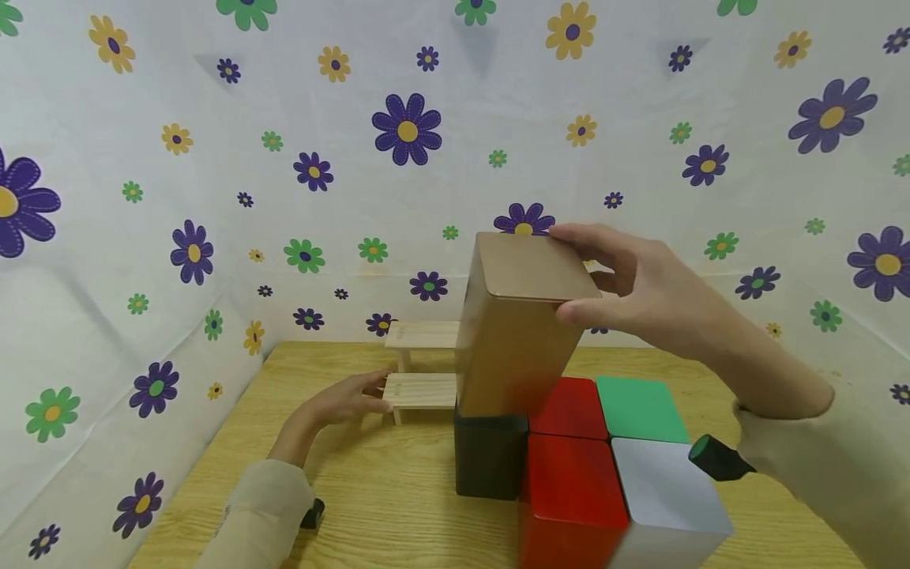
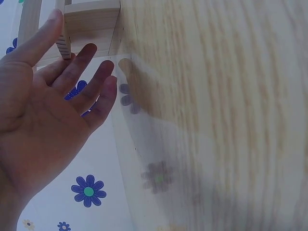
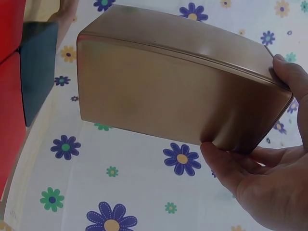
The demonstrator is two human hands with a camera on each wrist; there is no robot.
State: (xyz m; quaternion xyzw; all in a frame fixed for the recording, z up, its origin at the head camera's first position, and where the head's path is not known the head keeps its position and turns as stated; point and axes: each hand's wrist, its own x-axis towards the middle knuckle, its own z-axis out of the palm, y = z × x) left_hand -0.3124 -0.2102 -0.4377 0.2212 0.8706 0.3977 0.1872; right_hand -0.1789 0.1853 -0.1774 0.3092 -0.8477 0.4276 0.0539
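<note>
A tall gold tin box (image 1: 522,340) is upright but slightly tilted, gripped near its top by my right hand (image 1: 633,284). Thumb and fingers lie on opposite sides of it in the right wrist view. From the head, its lower end overlaps a dark box (image 1: 490,458); whether they touch I cannot tell. My left hand (image 1: 348,401) is at the left end of a two-step wooden stand (image 1: 419,390). Its fingers are loosely bent around that end, and the left wrist view shows the palm (image 2: 45,125) holding nothing. The gold box hides the stand's right part.
Two red boxes (image 1: 576,478), a green box (image 1: 640,407) and a silver-white box (image 1: 671,482) stand close together right of the dark one. Under everything is a wood-grain table (image 1: 384,514). A flower-printed white sheet (image 1: 455,190) hangs behind and at the sides.
</note>
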